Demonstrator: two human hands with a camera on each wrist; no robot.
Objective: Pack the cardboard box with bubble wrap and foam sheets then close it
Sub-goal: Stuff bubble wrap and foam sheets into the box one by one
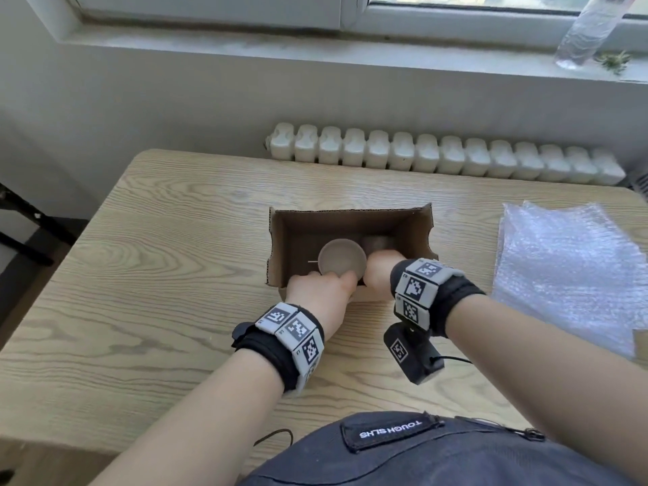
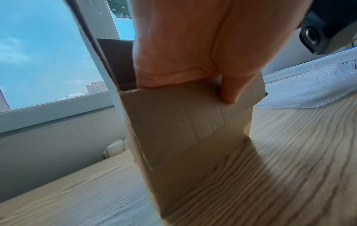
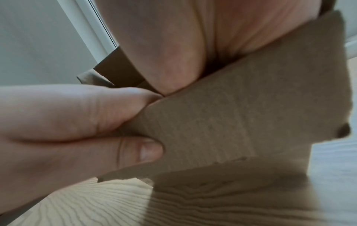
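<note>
An open cardboard box [image 1: 350, 222] stands mid-table with a pale round bowl [image 1: 342, 257] inside; a second rounded object [image 1: 378, 243] beside it is too dim to name. My left hand [image 1: 322, 289] grips the box's near wall, fingers inside and the thumb [image 2: 230, 90] pressing the folded-down flap [image 2: 173, 119] from outside. My right hand [image 1: 380, 271] reaches over the same wall at the near right corner. Its fingers are hidden inside the box; the right wrist view shows only its palm [image 3: 193, 38] above the flap [image 3: 241, 114]. A stack of bubble wrap [image 1: 561, 268] lies to the right.
The wooden table [image 1: 157, 275] has bare surface left of the box and in front of it. A white radiator [image 1: 438, 156] runs behind the table's far edge. A clear plastic bottle [image 1: 589, 29] stands on the windowsill at the upper right.
</note>
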